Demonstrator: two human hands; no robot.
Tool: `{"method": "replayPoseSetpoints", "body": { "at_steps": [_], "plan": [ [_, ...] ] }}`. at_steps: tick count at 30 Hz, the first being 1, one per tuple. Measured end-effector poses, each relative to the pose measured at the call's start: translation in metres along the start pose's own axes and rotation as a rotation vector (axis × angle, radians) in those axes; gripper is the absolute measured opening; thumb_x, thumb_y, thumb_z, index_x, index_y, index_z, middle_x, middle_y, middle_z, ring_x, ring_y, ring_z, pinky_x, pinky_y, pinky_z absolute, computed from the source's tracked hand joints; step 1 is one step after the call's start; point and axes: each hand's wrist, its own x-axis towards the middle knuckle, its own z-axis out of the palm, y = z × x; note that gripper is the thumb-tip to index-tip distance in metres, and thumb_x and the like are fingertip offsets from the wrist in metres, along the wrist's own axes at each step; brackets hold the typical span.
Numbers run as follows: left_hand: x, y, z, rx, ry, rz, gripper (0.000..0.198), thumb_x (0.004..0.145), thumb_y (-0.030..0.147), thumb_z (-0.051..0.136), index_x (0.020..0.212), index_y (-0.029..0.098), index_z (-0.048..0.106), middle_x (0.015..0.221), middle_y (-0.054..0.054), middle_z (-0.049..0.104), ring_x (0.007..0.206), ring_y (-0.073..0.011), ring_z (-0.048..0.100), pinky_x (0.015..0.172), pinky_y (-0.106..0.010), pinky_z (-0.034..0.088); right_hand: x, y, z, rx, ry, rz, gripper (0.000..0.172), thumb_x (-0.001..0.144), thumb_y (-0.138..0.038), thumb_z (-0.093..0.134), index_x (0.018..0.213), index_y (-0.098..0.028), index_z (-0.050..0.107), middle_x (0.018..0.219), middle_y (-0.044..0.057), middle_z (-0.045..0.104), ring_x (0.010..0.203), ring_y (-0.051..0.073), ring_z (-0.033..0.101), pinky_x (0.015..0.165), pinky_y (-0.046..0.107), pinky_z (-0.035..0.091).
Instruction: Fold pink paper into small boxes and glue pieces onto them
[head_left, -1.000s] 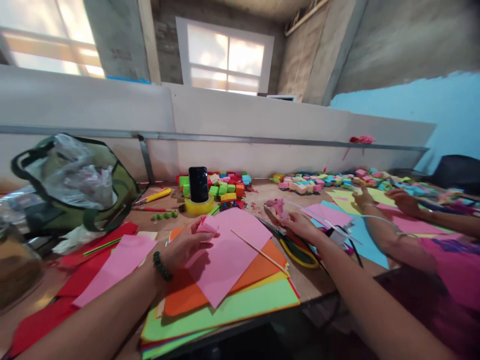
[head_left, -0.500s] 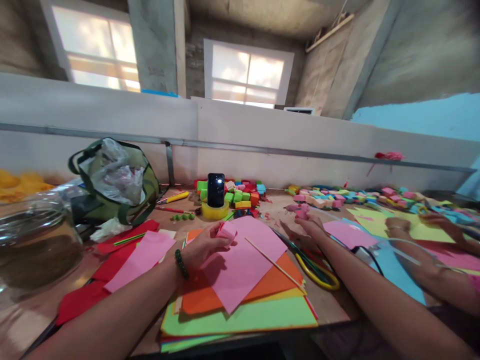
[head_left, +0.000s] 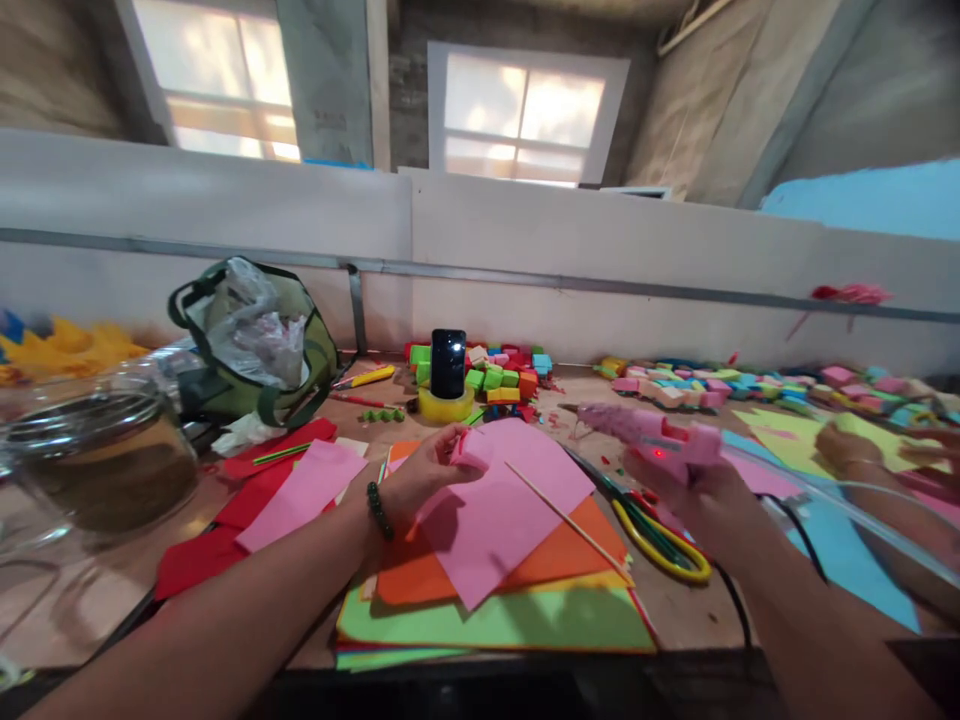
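Observation:
A small folded piece of pink paper (head_left: 469, 450) is pinched in the fingers of my left hand (head_left: 429, 466), which wears a dark beaded bracelet. Below that hand a pink sheet (head_left: 501, 530) lies on an orange sheet (head_left: 412, 580) and a stack of coloured paper (head_left: 495, 620). A thin wooden stick (head_left: 564, 518) rests across the pink sheet. To the right, my right hand (head_left: 701, 500) grips a pink glue gun (head_left: 675, 447) with a red light on its side; its nozzle points left, above the table. Yellow-handled scissors (head_left: 675, 560) lie just below this hand.
A phone (head_left: 448, 362) stands in a yellow tape roll (head_left: 445, 405) before heaped coloured blocks (head_left: 510, 380). At left are a glass jar (head_left: 97, 460), a bag (head_left: 319, 340) and red paper (head_left: 255, 500). A co-worker's hands (head_left: 851, 450) are over yellow paper at right.
My right hand has taken up the glue gun and raised it from the table. My left hand still holds the folded pink paper. The view has shifted slightly.

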Motion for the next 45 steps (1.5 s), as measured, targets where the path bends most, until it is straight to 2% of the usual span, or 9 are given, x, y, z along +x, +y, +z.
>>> {"method": "replayPoseSetpoints", "body": {
  "at_steps": [3, 8, 12, 17, 24, 29, 33, 41, 45],
  "plan": [
    [0.001, -0.001, 0.001, 0.047, -0.009, -0.001, 0.043, 0.059, 0.022, 0.08, 0.095, 0.016, 0.057, 0.086, -0.001, 0.058, 0.079, -0.0124, 0.051, 0.074, -0.025, 0.04, -0.021, -0.016, 0.017, 0.096, -0.183, -0.105, 0.043, 0.086, -0.048, 0.053, 0.12, -0.023, 0.062, 0.107, 0.007, 0.069, 0.106, 0.029, 0.06, 0.09, 0.04, 0.049],
    [0.001, -0.005, 0.0, 0.074, -0.094, 0.006, 0.047, 0.059, 0.023, 0.081, 0.099, 0.016, 0.056, 0.091, -0.002, 0.057, 0.083, -0.0139, 0.051, 0.074, -0.025, 0.041, -0.035, -0.033, 0.03, -0.011, -0.347, -0.063, 0.047, 0.088, -0.048, 0.05, 0.13, -0.026, 0.055, 0.127, 0.005, 0.061, 0.12, 0.03, 0.052, 0.1, 0.044, 0.043],
    [0.0, -0.004, 0.001, 0.057, -0.136, 0.0, 0.046, 0.062, 0.023, 0.08, 0.101, 0.017, 0.056, 0.094, -0.002, 0.057, 0.083, -0.0137, 0.052, 0.073, -0.024, 0.041, -0.037, -0.035, 0.034, -0.033, -0.363, -0.085, 0.046, 0.089, -0.048, 0.049, 0.129, -0.026, 0.056, 0.12, 0.004, 0.065, 0.116, 0.029, 0.056, 0.101, 0.043, 0.044],
    [-0.003, 0.0, 0.004, 0.057, -0.176, -0.03, 0.043, 0.065, 0.026, 0.079, 0.102, 0.019, 0.057, 0.088, 0.0, 0.056, 0.077, -0.0129, 0.051, 0.069, -0.024, 0.041, -0.038, -0.017, 0.039, -0.058, -0.382, 0.018, 0.047, 0.085, -0.052, 0.053, 0.124, -0.026, 0.06, 0.115, 0.004, 0.068, 0.104, 0.03, 0.063, 0.087, 0.042, 0.053],
    [-0.004, 0.003, 0.008, 0.046, -0.171, -0.013, 0.043, 0.061, 0.024, 0.081, 0.097, 0.018, 0.059, 0.085, 0.0, 0.055, 0.077, -0.0132, 0.049, 0.07, -0.024, 0.039, -0.033, -0.01, 0.043, -0.014, -0.352, -0.014, 0.048, 0.087, -0.05, 0.052, 0.131, -0.03, 0.054, 0.125, 0.001, 0.062, 0.115, 0.029, 0.057, 0.098, 0.043, 0.046],
    [-0.003, 0.005, 0.007, 0.047, -0.179, -0.009, 0.041, 0.064, 0.025, 0.079, 0.098, 0.018, 0.059, 0.088, -0.001, 0.056, 0.078, -0.0131, 0.05, 0.072, -0.025, 0.039, -0.04, -0.012, 0.04, -0.153, -0.345, 0.034, 0.045, 0.083, -0.055, 0.054, 0.117, -0.027, 0.065, 0.103, 0.004, 0.072, 0.097, 0.031, 0.065, 0.084, 0.043, 0.054],
    [-0.003, 0.004, 0.006, 0.059, -0.17, -0.013, 0.04, 0.062, 0.024, 0.08, 0.096, 0.017, 0.058, 0.088, 0.0, 0.057, 0.08, -0.0135, 0.051, 0.073, -0.025, 0.04, -0.043, -0.006, 0.04, -0.152, -0.355, 0.054, 0.043, 0.082, -0.055, 0.054, 0.112, -0.028, 0.067, 0.1, 0.002, 0.073, 0.09, 0.029, 0.067, 0.077, 0.039, 0.056],
    [-0.003, 0.001, 0.005, 0.053, -0.13, -0.011, 0.045, 0.06, 0.024, 0.081, 0.098, 0.018, 0.059, 0.089, -0.002, 0.057, 0.082, -0.0146, 0.052, 0.076, -0.026, 0.042, -0.034, -0.013, 0.041, -0.103, -0.284, -0.03, 0.038, 0.082, -0.053, 0.055, 0.109, -0.031, 0.069, 0.078, -0.001, 0.074, 0.091, 0.03, 0.067, 0.079, 0.04, 0.056],
    [-0.002, 0.0, 0.003, 0.052, -0.173, -0.002, 0.041, 0.063, 0.025, 0.08, 0.098, 0.019, 0.059, 0.094, -0.002, 0.058, 0.085, -0.0154, 0.053, 0.077, -0.026, 0.042, -0.037, -0.016, 0.04, -0.108, -0.335, 0.052, 0.041, 0.081, -0.054, 0.057, 0.112, -0.029, 0.069, 0.092, 0.0, 0.074, 0.093, 0.031, 0.067, 0.08, 0.041, 0.056]
  ]
}}
